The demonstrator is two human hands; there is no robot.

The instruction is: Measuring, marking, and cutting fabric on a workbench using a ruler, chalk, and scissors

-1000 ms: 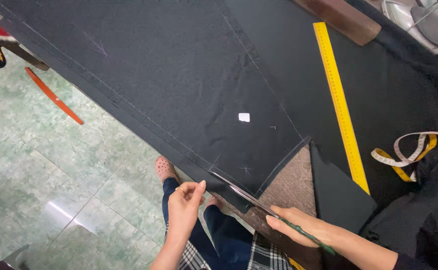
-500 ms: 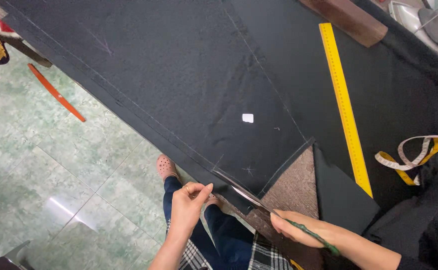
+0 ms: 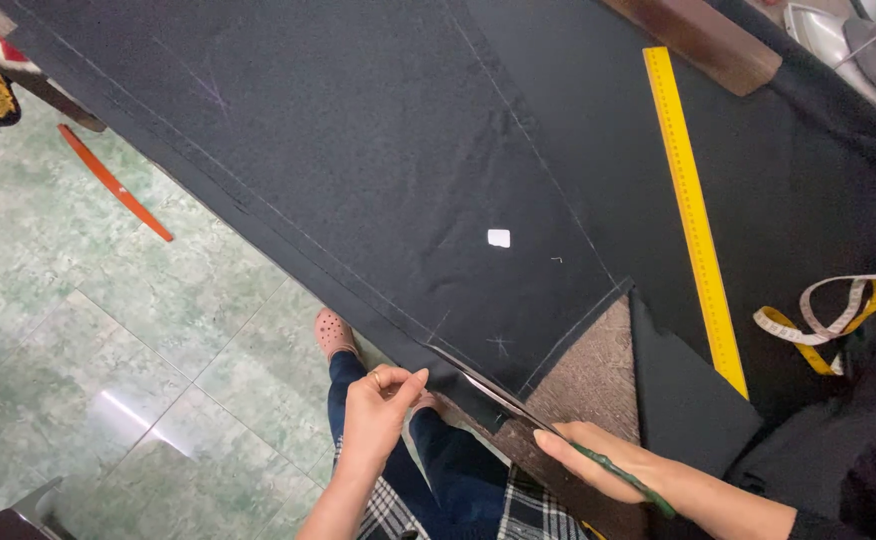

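A large black cloth [image 3: 378, 170] with thin chalk lines covers the table. My right hand [image 3: 593, 462] grips green-handled scissors [image 3: 518, 405], whose blades lie along the chalk line at the cloth's near edge. My left hand [image 3: 378, 415] pinches the hanging edge of the cloth just left of the blades. A small white chalk piece [image 3: 499, 238] rests on the cloth above the cut. Bare brown tabletop [image 3: 593, 375] shows where cloth is cut away.
A long yellow ruler [image 3: 696, 215] lies on the cloth at right. A yellow and white tape measure [image 3: 823, 325] is coiled at the far right. A wooden block [image 3: 693, 35] and an iron [image 3: 848, 45] sit top right. An orange curved stick [image 3: 113, 182] lies on the green tiled floor.
The scissors have advanced slightly along the chalk line toward the left. My left hand has shifted up closer to the cloth's edge and now pinches it.
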